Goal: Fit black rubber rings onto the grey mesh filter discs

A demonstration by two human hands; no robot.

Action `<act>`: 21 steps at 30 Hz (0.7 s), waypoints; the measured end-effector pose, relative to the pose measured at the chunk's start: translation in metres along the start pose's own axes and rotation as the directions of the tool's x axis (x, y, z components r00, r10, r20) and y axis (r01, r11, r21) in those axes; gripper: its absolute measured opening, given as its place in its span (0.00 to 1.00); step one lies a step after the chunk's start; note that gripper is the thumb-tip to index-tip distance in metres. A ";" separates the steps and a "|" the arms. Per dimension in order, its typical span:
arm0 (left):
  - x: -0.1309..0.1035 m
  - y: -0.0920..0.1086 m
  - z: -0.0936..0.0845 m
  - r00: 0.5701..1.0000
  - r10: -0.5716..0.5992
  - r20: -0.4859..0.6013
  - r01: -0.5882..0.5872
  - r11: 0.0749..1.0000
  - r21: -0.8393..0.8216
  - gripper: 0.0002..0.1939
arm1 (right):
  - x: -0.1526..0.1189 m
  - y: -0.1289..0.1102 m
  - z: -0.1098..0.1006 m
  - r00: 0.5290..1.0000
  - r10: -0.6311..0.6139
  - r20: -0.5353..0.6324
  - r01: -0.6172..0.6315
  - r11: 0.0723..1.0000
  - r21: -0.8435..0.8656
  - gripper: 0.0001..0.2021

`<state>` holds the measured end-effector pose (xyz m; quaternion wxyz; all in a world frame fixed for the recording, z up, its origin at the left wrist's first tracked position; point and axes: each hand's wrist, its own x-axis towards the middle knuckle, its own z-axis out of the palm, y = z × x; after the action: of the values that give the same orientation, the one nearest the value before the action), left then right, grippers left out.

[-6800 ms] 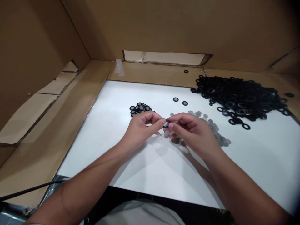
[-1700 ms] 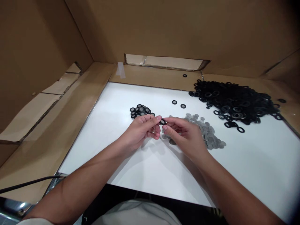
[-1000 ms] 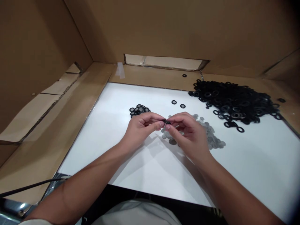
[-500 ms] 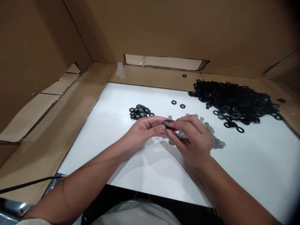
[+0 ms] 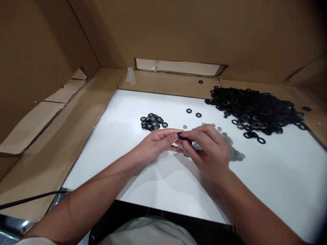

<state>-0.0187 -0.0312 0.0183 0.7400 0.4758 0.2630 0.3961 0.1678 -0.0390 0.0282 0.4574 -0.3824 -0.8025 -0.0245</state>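
Left hand (image 5: 158, 144) pinched one edge of a black ring (image 5: 182, 136) between thumb and fingers, while the right hand (image 5: 209, 151) gripped its other side, the ring held up over the white sheet (image 5: 112, 153) and partly hidden by fingertips. Grey discs (image 5: 237, 155) lay scattered under and beside the right hand; a cluster of grey-centred rings (image 5: 152, 121) sat just beyond the left. A large heap of black rings (image 5: 258, 109) lay at far right, partly on cardboard (image 5: 166, 81).
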 end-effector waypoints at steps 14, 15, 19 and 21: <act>0.001 0.002 0.002 0.999 -0.012 -0.037 0.014 0.998 0.054 0.19 | 0.000 -0.002 0.002 0.997 0.059 0.055 -0.060 0.998 0.015 0.07; 0.001 0.003 0.002 0.999 -0.014 -0.035 0.016 0.998 0.064 0.19 | 0.000 -0.003 0.002 0.995 0.078 0.063 -0.080 0.996 0.031 0.07; 0.000 0.007 0.005 0.997 0.003 -0.071 0.007 0.991 0.135 0.17 | 0.002 -0.004 0.000 0.974 0.202 0.104 -0.217 0.963 0.161 0.06; -0.001 0.008 0.005 0.993 0.033 -0.113 -0.011 0.982 0.186 0.16 | 0.002 -0.004 0.000 0.944 0.296 0.147 -0.325 0.910 0.257 0.04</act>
<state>-0.0179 -0.0329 0.0278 0.6716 0.5218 0.3357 0.4050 0.1646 -0.0410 0.0313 0.4619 -0.4381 -0.7495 0.1815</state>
